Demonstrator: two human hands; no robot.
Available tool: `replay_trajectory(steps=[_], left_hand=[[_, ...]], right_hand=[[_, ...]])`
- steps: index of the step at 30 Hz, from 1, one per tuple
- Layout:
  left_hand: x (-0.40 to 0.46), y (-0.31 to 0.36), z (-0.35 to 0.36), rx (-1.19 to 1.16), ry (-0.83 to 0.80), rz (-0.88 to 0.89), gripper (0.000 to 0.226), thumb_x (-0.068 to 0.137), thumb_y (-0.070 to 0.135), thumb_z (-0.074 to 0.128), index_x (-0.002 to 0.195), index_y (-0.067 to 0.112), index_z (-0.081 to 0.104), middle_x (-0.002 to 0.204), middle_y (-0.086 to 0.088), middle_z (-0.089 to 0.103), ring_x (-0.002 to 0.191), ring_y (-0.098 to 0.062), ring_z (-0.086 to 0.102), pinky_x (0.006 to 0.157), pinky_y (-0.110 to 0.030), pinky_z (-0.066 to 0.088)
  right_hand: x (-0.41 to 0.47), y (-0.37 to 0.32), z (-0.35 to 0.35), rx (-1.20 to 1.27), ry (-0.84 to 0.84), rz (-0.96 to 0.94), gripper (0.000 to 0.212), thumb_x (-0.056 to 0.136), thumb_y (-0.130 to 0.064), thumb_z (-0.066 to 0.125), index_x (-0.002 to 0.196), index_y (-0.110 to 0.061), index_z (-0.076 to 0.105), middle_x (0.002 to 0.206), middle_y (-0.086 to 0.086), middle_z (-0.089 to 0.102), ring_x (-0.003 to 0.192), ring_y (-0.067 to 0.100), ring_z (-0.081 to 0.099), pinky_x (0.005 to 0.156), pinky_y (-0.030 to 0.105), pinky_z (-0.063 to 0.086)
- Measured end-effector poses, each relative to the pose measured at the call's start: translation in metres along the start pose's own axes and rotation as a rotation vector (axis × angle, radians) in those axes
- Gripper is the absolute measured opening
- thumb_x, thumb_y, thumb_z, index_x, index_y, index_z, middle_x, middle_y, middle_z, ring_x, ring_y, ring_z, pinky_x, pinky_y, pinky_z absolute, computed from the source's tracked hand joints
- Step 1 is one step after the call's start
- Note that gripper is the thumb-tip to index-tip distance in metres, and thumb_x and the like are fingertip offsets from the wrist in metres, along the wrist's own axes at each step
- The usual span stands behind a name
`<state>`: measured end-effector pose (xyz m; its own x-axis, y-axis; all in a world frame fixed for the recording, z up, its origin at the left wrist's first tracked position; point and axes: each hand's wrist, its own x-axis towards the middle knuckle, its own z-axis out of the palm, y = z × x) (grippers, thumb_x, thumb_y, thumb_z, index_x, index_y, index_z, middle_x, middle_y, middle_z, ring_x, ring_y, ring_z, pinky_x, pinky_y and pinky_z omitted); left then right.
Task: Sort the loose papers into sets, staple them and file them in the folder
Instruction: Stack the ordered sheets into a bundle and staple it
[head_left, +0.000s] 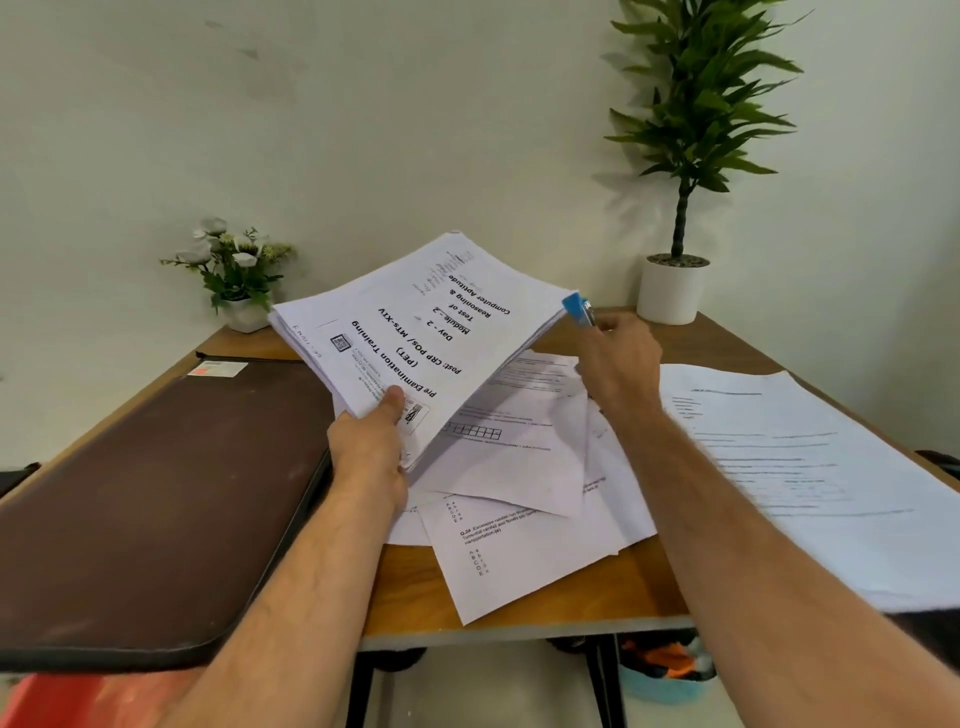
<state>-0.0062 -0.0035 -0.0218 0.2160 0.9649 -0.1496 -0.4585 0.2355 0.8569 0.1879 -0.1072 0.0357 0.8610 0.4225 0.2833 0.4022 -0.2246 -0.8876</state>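
Left hand: our left hand (371, 441) grips the near corner of a thick set of papers (415, 332), thumb pressed on the top sheet, fingers hidden beneath.
Set of papers: we hold it lifted off the table and tilted, above the loose sheets; its cover page reads upside down to us, with a heading about pre examination training.
Right hand: our right hand (618, 358) is curled round a blue stapler (579, 309), of which we see only the tip.
Stapler: its blue end sits at the far right corner of the raised set; we cannot tell whether it bites on the paper.
Loose papers (519, 499): they lie overlapping and askew in the middle of the wooden table (639, 582), under our raised set.
Second pile (800, 467): printed sheets lie flat on the right side of the table, partly under our right forearm.
Folder (156, 499): dark brown, closed, flat on the left side of the table, just beside the loose papers.
Behind: a small flower pot (236, 275) at the far left corner, a tall plant in a white pot (672, 288) at the far right.
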Motion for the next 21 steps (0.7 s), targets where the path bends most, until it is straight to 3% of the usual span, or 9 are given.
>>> replay_trajectory(steps=[2,4,9,13,17,21], left_hand=[[-0.002,0.001,0.0,-0.024,-0.003,0.009,0.025,0.095,0.01,0.069,0.119,0.015,0.068,0.105,-0.003,0.075,0.079,-0.017,0.072,0.06,-0.027,0.058],[-0.004,0.001,0.0,-0.047,-0.009,0.029,0.026,0.095,0.008,0.068,0.121,0.014,0.068,0.107,-0.004,0.075,0.079,-0.016,0.072,0.06,-0.026,0.058],[-0.006,0.001,0.002,-0.065,0.023,0.143,0.029,0.096,0.009,0.067,0.125,0.014,0.067,0.108,-0.003,0.076,0.085,-0.013,0.075,0.07,-0.028,0.061],[-0.006,0.002,0.003,-0.077,0.031,0.236,0.027,0.098,0.009,0.065,0.125,0.011,0.064,0.101,0.001,0.075,0.079,-0.009,0.075,0.065,-0.024,0.06],[-0.004,0.003,0.004,-0.069,0.057,0.28,0.029,0.098,0.011,0.065,0.126,0.006,0.065,0.11,-0.007,0.075,0.095,-0.021,0.075,0.082,-0.036,0.062],[-0.003,0.001,0.004,-0.109,0.074,0.253,0.029,0.097,0.014,0.067,0.125,0.007,0.064,0.11,-0.008,0.075,0.096,-0.023,0.075,0.084,-0.039,0.062]], right_hand=[[-0.036,-0.018,-0.001,0.132,-0.108,0.043,0.015,0.096,-0.023,0.052,0.11,-0.018,0.054,0.098,0.002,0.066,0.078,0.012,0.061,0.059,0.027,0.047],[-0.069,-0.026,0.003,0.169,-0.245,0.063,0.016,0.099,-0.024,0.047,0.114,-0.02,0.048,0.094,0.003,0.066,0.071,0.01,0.055,0.056,0.025,0.039],[-0.119,-0.018,0.029,0.041,-0.488,0.123,0.045,0.091,-0.064,0.046,0.102,-0.022,0.058,0.092,0.002,0.065,0.074,0.017,0.055,0.068,0.032,0.041],[-0.133,-0.02,0.034,0.01,-0.57,0.048,0.043,0.096,-0.059,0.048,0.085,-0.022,0.067,0.075,-0.003,0.065,0.07,0.015,0.058,0.066,0.029,0.039],[-0.136,-0.025,0.042,0.005,-0.588,0.049,0.042,0.092,-0.063,0.052,0.094,-0.027,0.071,0.072,-0.004,0.067,0.063,0.012,0.057,0.061,0.027,0.04],[-0.134,-0.022,0.046,0.008,-0.572,0.054,0.045,0.092,-0.063,0.052,0.092,-0.022,0.072,0.069,-0.001,0.068,0.062,0.014,0.059,0.064,0.03,0.044]])
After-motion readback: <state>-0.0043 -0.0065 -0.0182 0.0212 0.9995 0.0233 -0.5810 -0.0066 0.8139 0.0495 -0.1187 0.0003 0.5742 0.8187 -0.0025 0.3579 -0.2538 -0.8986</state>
